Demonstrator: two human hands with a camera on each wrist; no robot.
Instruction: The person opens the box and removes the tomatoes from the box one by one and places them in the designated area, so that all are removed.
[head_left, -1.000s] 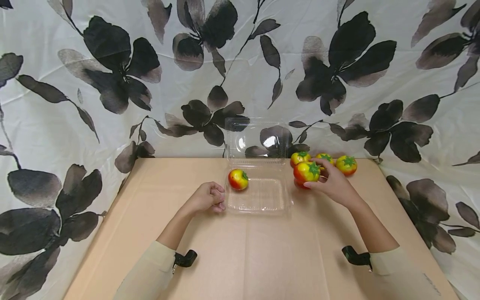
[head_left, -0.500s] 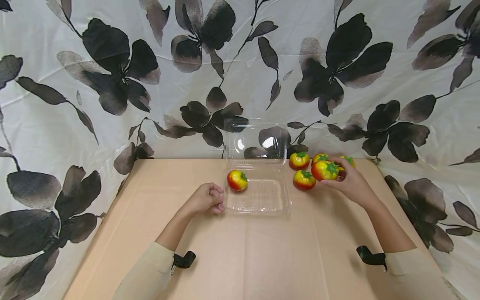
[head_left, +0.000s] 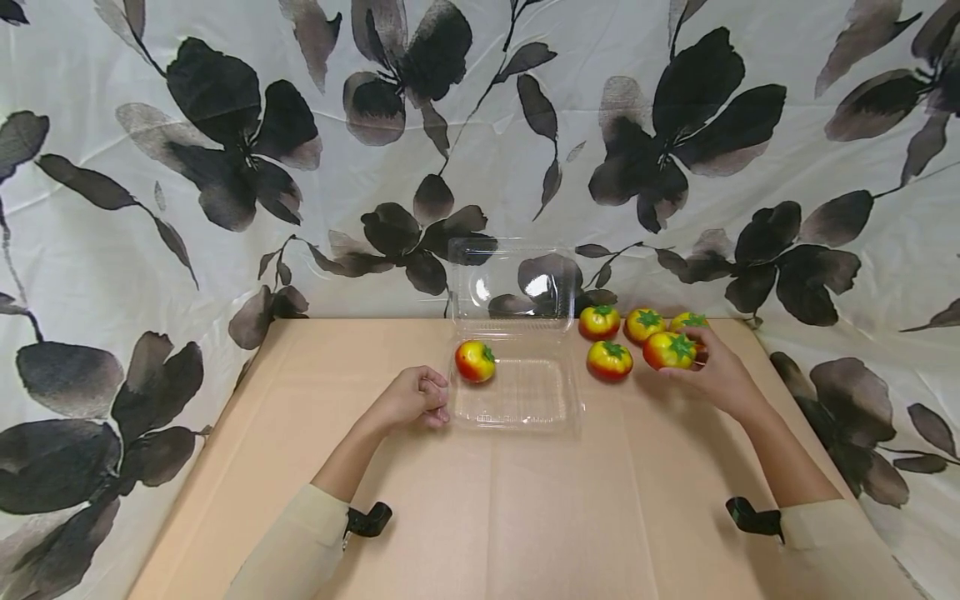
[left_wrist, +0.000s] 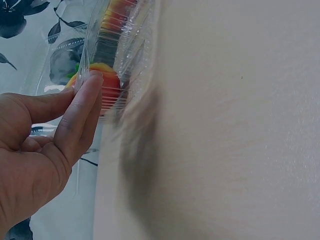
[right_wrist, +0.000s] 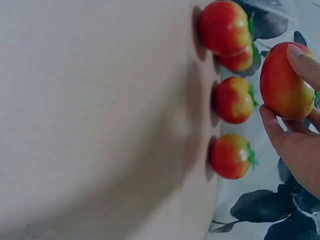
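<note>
My left hand pinches the left edge of a clear plastic clamshell container, whose lid stands up at the back. Inside its left side lies one red-and-yellow tomato; thumb and fingers on the rim show in the left wrist view. My right hand holds another tomato with a green leafy top. The right wrist view shows this held tomato raised off the table. Several more tomatoes sit about it: one at front left, others along the back, including one partly hidden by the hand.
The tan table ends at a back edge against a white cloth printed with dark flowers. The upright lid leans near that cloth. Black wrist cameras sit at both sleeves.
My right hand has moved right with its tomato, uncovering the front-left tomato and the back ones. The left hand and the container have stayed in place.
</note>
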